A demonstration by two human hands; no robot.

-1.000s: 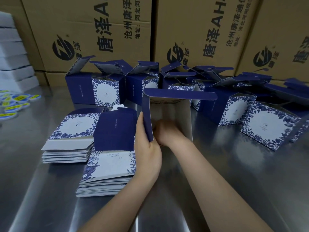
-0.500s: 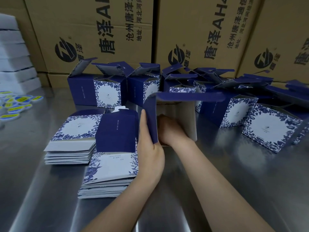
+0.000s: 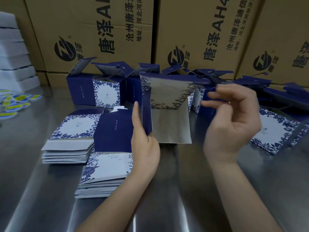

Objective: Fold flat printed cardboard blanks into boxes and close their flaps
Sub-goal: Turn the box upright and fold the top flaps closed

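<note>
Now that the right hand (image 3: 234,128) has left the box (image 3: 170,124), fingers (image 3: 217,94) loosely curled and empty, the left hand (image 3: 144,143) alone grips its wall; the base seems set.

My right grip (image 3: 234,124) was smeared by motion at centre right, and I couldn't make out its fingertips. The half-formed box (image 3: 168,114) in mid-frame was blurred too, its print unreadable, and it hid the fingers of my left grip (image 3: 143,144). The brown cartons (image 3: 93,30) ran off the top edge. The stickers (image 3: 18,97) at far left were too small to read.
</note>
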